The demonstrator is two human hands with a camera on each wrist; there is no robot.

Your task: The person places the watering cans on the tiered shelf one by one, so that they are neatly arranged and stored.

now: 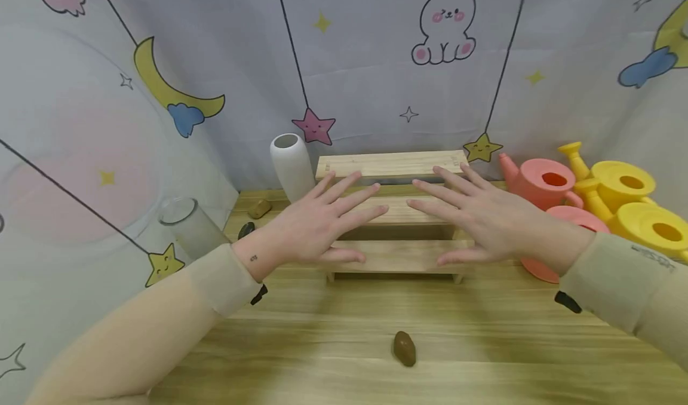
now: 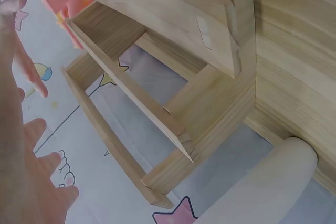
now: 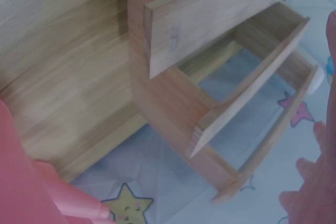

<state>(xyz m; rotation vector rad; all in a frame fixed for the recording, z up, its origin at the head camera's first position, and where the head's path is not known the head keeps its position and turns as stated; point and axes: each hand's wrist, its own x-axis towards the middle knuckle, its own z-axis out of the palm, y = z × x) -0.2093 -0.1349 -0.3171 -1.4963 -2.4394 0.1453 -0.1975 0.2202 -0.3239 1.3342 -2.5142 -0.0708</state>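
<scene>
A pale wooden rack (image 1: 395,255) with stepped tiers stood at the centre of the head view, on a wood-grain table (image 1: 322,357), its ends partly hidden behind two raised hands. Just beside its left end stood a white vase (image 1: 290,165), upright and open at the top. Farther left lay a small brown block (image 1: 260,208) and a dark, rounded object (image 1: 246,230), half covered by the left wrist; near the left edge of the table stood a clear glass cylinder (image 1: 196,235). In front of the rack, at lower centre, a smooth brown oval object (image 1: 404,349) lay alone. At the right of the frame clustered a pink watering can (image 1: 537,184), a second pink can (image 1: 575,215) partly blocked by the right forearm, and two yellow watering cans (image 1: 647,229). A white cloth (image 1: 371,64) printed with stars, moons and a rabbit filled the background. The left hand (image 1: 322,226) came in from lower left and the right hand (image 1: 478,217) from lower right, both palm down, fingers spread and pointing inward, thumbs lowest. Both were unclenched and held nothing; the wrist views showed them apart from the wood. Beige sleeves (image 1: 618,279) covered the forearms.
</scene>
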